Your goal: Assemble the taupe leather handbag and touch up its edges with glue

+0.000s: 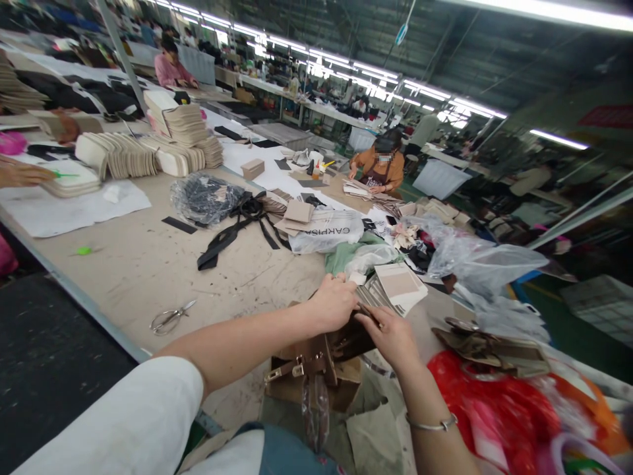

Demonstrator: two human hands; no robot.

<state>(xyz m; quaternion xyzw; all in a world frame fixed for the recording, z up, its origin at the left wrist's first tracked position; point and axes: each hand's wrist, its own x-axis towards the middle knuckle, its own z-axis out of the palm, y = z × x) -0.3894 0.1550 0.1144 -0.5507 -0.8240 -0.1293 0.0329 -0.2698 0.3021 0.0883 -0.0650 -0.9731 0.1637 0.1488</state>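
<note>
A brown handbag (314, 359) with gold buckles and a strap wrapped in see-through film stands at the table's front edge, close to my body. My left hand (335, 302) is closed on the bag's far upper edge, its fingers curled over the rim. Facing it, my right hand (390, 333) pinches the same rim between thumb and fingers. Part of the bag's dark inside shows below my hands. What lies under my left fingers is hidden. Just beyond my hands is a fanned stack of beige and white panels (395, 287).
Scissors (171, 318) lie on the table (247, 284) to the left. Black straps (222, 241), stacked beige pieces (182, 125) and plastic bags (484, 264) are farther off. Red plastic (494, 396) lies at right. A co-worker in orange (388, 168) sits across; another person's hand (22, 173) shows at left.
</note>
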